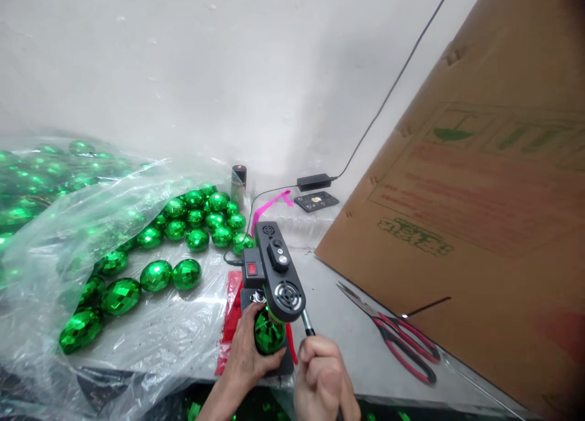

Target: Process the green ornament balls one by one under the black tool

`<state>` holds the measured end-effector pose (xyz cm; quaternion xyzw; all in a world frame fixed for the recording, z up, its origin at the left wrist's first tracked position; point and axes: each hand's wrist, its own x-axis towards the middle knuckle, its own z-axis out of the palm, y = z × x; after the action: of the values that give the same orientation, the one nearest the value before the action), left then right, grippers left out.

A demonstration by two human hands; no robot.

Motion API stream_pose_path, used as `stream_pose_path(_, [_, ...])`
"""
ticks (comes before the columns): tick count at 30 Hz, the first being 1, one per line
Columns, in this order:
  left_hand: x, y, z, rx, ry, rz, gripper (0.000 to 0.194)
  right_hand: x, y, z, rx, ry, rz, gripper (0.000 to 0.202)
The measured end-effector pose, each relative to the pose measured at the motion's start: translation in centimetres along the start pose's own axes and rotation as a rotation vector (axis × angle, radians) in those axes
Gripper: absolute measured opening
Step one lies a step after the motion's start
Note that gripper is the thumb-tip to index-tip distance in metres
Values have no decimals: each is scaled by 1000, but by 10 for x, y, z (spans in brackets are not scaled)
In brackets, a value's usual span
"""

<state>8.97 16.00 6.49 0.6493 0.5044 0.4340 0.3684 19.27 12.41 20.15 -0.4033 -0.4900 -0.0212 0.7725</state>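
My left hand [247, 351] is closed around a shiny green faceted ball [269, 332], thumb at its front and fingers at its back left. The ball sits under the head of a small black bench machine [280, 265], which has a round vent and a red switch. Wrapped in a fist, my right hand [323, 378] grips the machine's lever [308, 325], a metal rod with a black end, just right of the ball. The machine's base is mostly hidden by my left hand and the ball.
Clear plastic sheeting [150, 336] on the left carries strings of green faceted balls [121, 296]. Red-and-black scissors [402, 342] lie right, before a leaning cardboard box [479, 201]. Behind are a power adapter [314, 181], a phone [304, 203], a dark cylinder [239, 175] and pink ribbon [269, 207].
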Motion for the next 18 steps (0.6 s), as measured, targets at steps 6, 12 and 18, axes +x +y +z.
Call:
stream_pose_path(6, [-1,-2,0,-1,-1,-11,85,20,-11,1,20,7,26,50])
stream_pose_path(12, [-3,-5,2,17,43,31,88,60,-33,3,56,-100,141,52])
stream_pose_path(18, [-86,-39,-8,192,336,204,82,43,-48,5,-77,3,413,55])
